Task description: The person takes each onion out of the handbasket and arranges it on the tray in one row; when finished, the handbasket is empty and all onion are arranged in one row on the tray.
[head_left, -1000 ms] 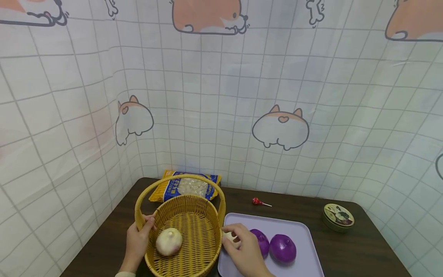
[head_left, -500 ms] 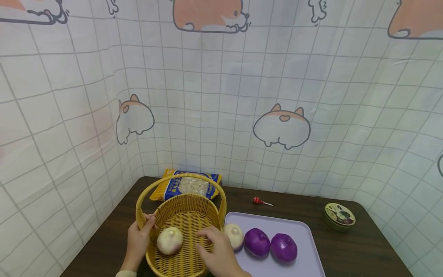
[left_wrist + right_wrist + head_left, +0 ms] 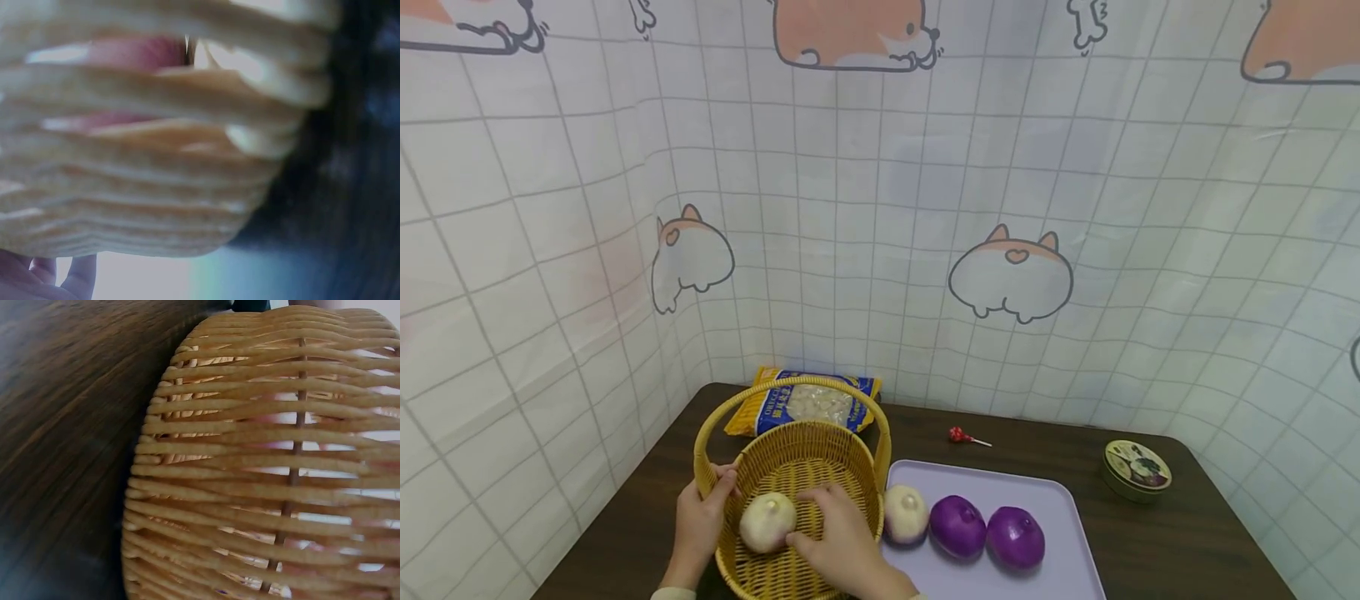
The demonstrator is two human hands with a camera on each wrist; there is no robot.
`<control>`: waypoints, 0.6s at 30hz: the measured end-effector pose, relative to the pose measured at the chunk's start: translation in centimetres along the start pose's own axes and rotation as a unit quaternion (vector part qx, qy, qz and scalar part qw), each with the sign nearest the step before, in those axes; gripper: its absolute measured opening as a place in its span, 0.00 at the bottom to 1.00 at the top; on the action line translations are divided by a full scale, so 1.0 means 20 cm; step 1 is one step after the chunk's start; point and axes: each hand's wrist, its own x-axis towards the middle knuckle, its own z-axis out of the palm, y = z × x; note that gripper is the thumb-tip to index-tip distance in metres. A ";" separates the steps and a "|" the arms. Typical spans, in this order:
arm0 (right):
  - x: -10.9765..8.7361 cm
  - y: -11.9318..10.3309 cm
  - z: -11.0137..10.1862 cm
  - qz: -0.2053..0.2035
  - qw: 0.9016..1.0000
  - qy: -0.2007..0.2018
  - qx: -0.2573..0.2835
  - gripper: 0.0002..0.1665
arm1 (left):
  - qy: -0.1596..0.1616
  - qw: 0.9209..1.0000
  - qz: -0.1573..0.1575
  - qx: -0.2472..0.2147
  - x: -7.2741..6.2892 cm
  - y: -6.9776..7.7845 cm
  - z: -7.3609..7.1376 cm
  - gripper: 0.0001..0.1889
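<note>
A round yellow wicker basket point(image 3: 827, 450) with an arched handle stands at the front of the table. My left hand point(image 3: 698, 512) grips its left rim by the foot of the handle. Inside lies a whitish onion point(image 3: 767, 522) with a faint purple tinge. My right hand point(image 3: 842, 537) reaches into the basket just right of that onion, thumb and fingers spread; the thumb is at the onion's edge, and I cannot tell whether it touches. Both wrist views are mostly filled by the basket's woven wall point(image 3: 144, 206); some fingers point(image 3: 78, 278) show low in the left one.
Right of the basket, a lilac tray point(image 3: 1000, 483) bears another whitish onion point(image 3: 906, 514) and two purple onions point(image 3: 957, 527). Behind are a blue-and-yellow pasta bag point(image 3: 820, 404) and a red lollipop point(image 3: 957, 434). A round tin point(image 3: 1137, 469) stands far right.
My right hand has moved left from the whitish onion on the tray, over the basket's rim, to beside the onion inside. That tray onion stays put. My left hand keeps its hold.
</note>
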 end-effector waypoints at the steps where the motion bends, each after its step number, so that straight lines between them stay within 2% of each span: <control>1: 0.01 -0.01 0.01 0.007 1.000 -0.004 -0.005 0.28 | 0.002 1.000 0.003 0.001 0.00 0.00 0.00 0.17; 6: 0.05 -0.02 0.04 0.033 0.999 -0.034 -0.020 0.39 | 0.020 0.999 0.033 0.002 -0.02 0.01 0.01 0.17; 12: 0.09 -0.02 0.09 0.058 0.994 -0.089 -0.031 0.45 | 0.050 0.997 0.055 0.005 -0.02 0.01 0.02 0.15; 18: 0.11 -0.03 0.14 0.052 0.992 -0.113 -0.019 0.47 | 0.032 0.999 0.043 -0.002 -0.02 -0.01 0.02 0.16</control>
